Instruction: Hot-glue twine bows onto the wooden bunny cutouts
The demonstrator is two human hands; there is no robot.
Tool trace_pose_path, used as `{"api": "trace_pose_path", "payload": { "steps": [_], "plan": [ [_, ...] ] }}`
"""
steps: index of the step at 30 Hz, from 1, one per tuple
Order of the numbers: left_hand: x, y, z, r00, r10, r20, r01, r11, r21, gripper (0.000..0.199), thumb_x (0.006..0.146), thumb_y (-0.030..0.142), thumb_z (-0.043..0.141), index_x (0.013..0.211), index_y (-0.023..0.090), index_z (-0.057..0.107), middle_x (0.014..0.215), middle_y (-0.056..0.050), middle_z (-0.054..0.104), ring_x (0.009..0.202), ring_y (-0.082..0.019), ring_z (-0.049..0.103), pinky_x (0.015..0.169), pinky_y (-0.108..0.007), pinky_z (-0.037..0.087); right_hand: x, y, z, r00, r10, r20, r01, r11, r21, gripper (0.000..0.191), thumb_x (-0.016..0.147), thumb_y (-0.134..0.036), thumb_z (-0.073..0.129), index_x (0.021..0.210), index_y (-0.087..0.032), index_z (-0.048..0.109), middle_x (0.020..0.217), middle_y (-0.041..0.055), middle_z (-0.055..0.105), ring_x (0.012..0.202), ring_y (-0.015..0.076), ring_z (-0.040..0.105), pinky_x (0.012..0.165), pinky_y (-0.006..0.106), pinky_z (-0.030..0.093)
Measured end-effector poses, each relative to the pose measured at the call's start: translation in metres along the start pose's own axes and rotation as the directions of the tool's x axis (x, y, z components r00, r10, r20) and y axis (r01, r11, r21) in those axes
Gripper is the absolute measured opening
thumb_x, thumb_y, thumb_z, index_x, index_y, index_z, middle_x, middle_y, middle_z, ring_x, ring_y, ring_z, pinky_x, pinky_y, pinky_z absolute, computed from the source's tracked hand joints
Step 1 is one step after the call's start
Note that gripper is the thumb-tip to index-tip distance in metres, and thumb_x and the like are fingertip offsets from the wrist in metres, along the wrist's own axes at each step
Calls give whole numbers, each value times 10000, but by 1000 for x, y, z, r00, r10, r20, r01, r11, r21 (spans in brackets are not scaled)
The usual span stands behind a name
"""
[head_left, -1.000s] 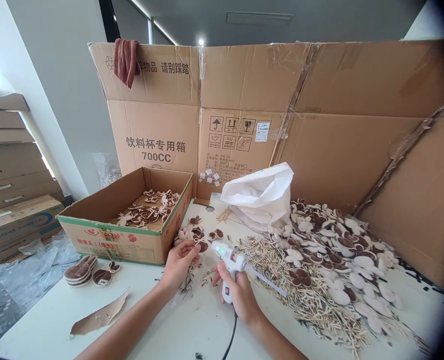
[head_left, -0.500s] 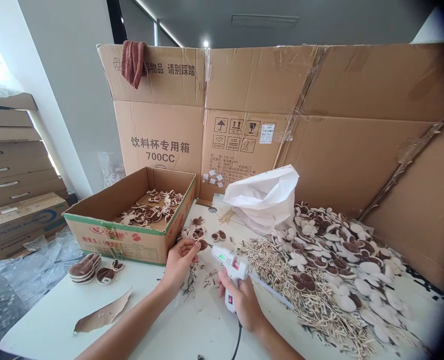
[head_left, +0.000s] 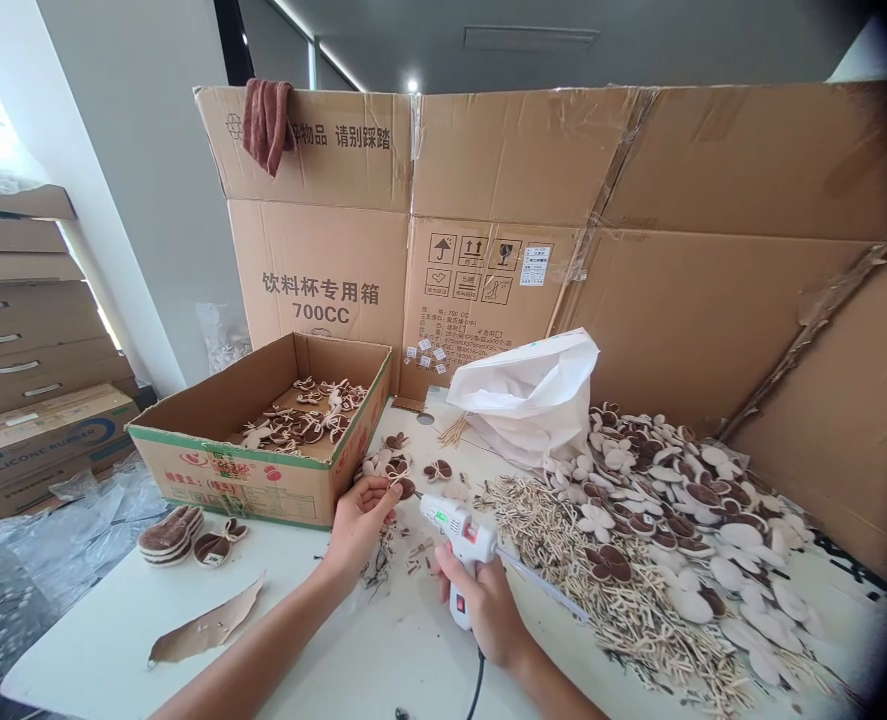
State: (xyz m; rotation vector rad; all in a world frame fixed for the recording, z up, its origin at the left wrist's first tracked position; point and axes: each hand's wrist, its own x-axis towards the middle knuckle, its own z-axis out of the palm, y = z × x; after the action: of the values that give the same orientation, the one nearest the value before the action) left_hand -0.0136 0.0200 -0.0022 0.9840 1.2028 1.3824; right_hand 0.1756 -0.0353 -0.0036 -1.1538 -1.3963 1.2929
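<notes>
My right hand (head_left: 484,600) grips a white hot glue gun (head_left: 458,530) by its handle, with a glue stick out of its rear and a cord hanging below. My left hand (head_left: 364,525) is closed in a pinch on a small brown fabric piece (head_left: 405,488) with cream cord on it. The gun's nozzle points at this piece from the right, very close; whether they touch I cannot tell. Just beyond my left fingers lie several more brown and cream pieces (head_left: 437,470). Below the nozzle are short cord scraps (head_left: 420,555).
Left stands a cardboard box (head_left: 248,480) with finished-looking corded pieces. Right are a heap of short cream cords (head_left: 638,600) and a pile of brown and cream fabric shapes (head_left: 713,530). A white bag (head_left: 525,400) sits behind. Cardboard panels (head_left: 488,160) wall the table's back.
The glue gun has shifted very slightly, its nozzle a little left. My left hand keeps its pinch in the same place.
</notes>
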Motion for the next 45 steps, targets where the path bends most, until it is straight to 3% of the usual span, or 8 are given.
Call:
{"api": "trace_pose_path", "payload": {
  "steps": [14,25,45],
  "plan": [
    [1,-3,-1,1000,21,14,-21,1000,2,436,767,552,796,956,179,669,823,-32,678,660,-131,551,608,-230,459,-2,-4,3,999,53,-11,-53,999,15,416,878,-587,624,707,-219,535,529,-25,519,484,129,401,492,276,297],
    [-2,4,1,1000,25,-1,-25,1000,-13,435,720,562,816,899,189,680,776,-14,670,618,-132,540,594,-247,441,1,0,2,997,40,-59,-39,999,24,433,843,-601,663,675,-218,554,536,-15,534,480,135,428,484,282,318],
    [-5,8,1,1000,17,11,-17,1000,-20,440,724,566,815,885,182,673,749,-8,627,602,-117,493,571,-227,413,1,-2,2,998,30,-47,-30,1000,5,444,862,-605,637,657,-226,530,509,-21,516,481,142,420,516,298,329]
  ]
}}
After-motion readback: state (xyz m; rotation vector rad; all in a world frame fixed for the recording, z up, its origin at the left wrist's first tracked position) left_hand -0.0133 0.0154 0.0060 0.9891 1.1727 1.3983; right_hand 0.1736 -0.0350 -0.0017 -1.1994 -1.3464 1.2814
